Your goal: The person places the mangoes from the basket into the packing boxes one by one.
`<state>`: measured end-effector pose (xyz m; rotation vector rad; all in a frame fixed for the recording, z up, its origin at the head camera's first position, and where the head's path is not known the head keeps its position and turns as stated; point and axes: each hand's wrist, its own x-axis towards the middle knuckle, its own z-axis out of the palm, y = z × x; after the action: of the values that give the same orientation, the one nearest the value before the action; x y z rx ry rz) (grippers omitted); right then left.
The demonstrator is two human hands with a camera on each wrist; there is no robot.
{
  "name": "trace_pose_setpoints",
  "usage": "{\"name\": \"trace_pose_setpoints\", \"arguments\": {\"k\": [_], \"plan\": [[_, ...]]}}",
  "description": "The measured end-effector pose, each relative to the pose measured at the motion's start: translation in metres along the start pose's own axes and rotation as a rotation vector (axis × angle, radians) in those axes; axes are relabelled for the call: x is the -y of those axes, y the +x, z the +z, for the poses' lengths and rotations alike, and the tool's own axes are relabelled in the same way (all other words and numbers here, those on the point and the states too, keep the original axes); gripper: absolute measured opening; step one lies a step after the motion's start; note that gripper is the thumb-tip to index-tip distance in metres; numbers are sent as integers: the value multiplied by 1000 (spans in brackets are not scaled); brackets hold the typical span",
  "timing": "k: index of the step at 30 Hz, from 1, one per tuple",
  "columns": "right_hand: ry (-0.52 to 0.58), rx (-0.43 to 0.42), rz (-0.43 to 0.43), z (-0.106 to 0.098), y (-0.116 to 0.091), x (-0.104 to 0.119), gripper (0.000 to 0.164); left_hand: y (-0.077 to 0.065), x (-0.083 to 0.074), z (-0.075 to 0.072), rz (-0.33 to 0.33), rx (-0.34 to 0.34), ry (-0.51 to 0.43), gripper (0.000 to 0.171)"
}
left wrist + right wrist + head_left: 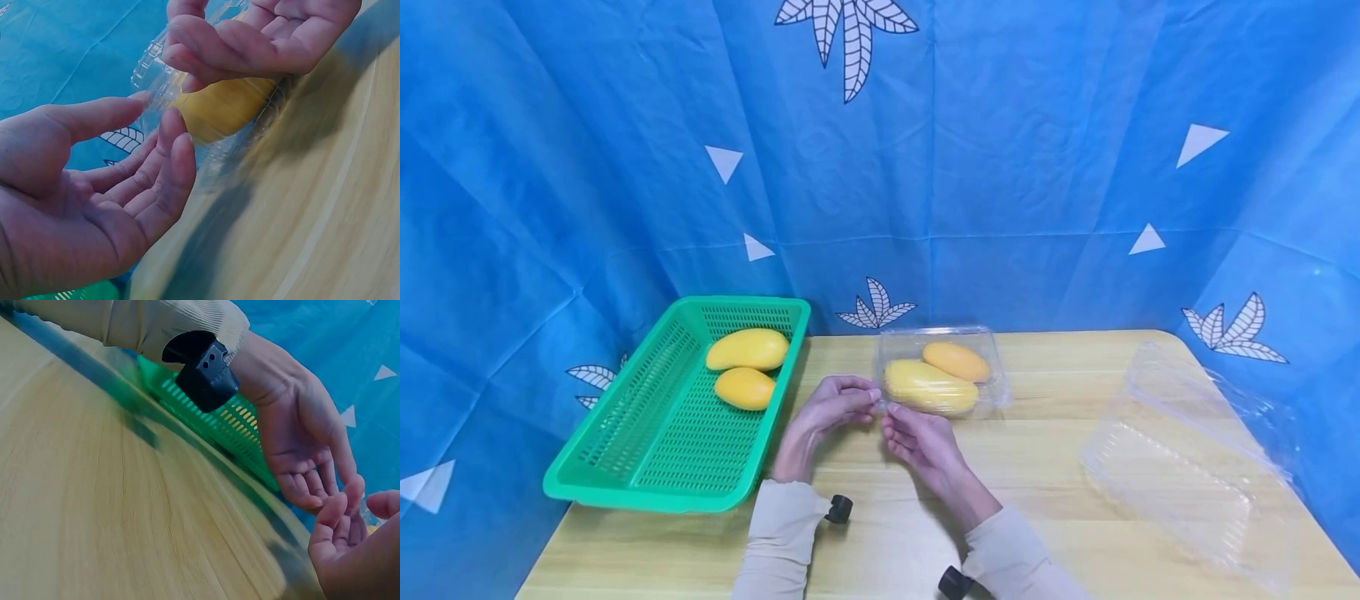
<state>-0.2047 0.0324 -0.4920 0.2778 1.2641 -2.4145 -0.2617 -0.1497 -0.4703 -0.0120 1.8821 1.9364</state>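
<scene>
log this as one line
left hand, right hand: at near-left corner, clear rectangular plastic box; box: two yellow oval fruits; green rectangular plastic basket: two more fruits

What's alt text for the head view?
Left hand and right hand at the near-left corner of a clear box holding two yellow fruits on a wood-grain table. A green basket with two more stands left; another clear container lies right; blue cloth hangs behind.
</scene>
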Motion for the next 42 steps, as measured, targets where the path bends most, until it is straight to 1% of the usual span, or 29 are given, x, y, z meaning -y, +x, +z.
{"name": "trace_pose_setpoints", "arguments": {"k": [5,13,19,23,29,33,36,38,42], "plan": [[8,-29,7,2,2,1,42,2,1,1,5,-11,-8,31],[10,-60,15,5,6,3,40,2,1,4,18,-66,-41,31],[25,-86,20,8,9,5,36,6,2,6,28,-109,-34,30],[33,-90,25,7,11,4,34,8,3,7,30,-131,-24,31],[17,-44,31,4,12,6,37,10,4,8,47,-141,-29,30],[-38,24,12,-1,9,8,40,11,8,10,57,-121,-32,27],[-108,82,-13,-7,4,10,44,12,11,13,63,-108,-31,23],[-168,111,-35,-11,1,13,46,13,12,14,68,-111,-32,20],[-342,146,-88,-17,-8,22,45,12,12,15,73,-127,-36,19]]}}
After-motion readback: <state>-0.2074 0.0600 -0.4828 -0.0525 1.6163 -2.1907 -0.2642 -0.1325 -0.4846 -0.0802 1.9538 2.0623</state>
